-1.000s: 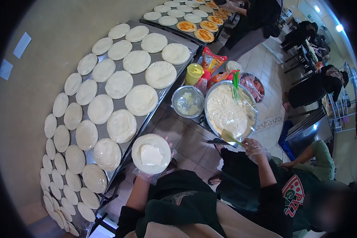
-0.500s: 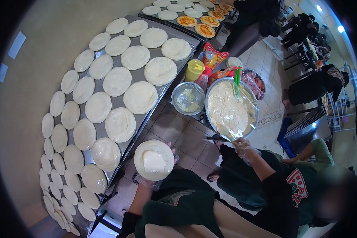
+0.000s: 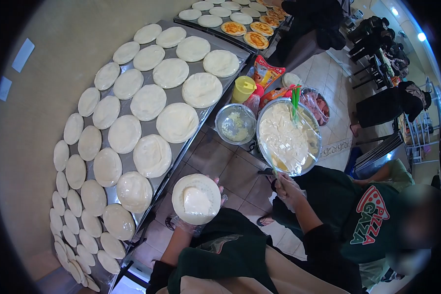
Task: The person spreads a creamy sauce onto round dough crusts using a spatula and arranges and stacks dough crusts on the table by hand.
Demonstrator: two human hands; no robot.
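Observation:
A round off-white bowl (image 3: pixel 180 188) with a smooth white sauce (image 3: pixel 197 201) in it rests in my left hand (image 3: pixel 220 192). That hand wears a clear plastic glove, and its fingers show along the bowl's right rim. My right hand (image 3: pixel 290 192), also in a clear glove, is closed around a thin utensil (image 3: pixel 277 175) whose kind I cannot make out. It is just below a large metal basin (image 3: pixel 320 147) of creamy white mixture (image 3: pixel 281 132), partly covered by clear film. Green-handled tools (image 3: pixel 295 100) stand at the basin's far edge.
Many flat dough rounds (image 3: pixel 152 156) cover a long metal table (image 3: pixel 149 128) at left. Beside the basin are a smaller metal bowl (image 3: pixel 253 132), a yellow jug (image 3: pixel 243 89), orange packets (image 3: pixel 268 71) and a bowl of pink pieces (image 3: pixel 316 107). A co-worker (image 3: pixel 372 210) stands close at right.
My right hand has moved left and slightly down, and the utensil has turned from nearly level to steeper. The co-worker at right has turned or shifted. The bowl remains in my left hand.

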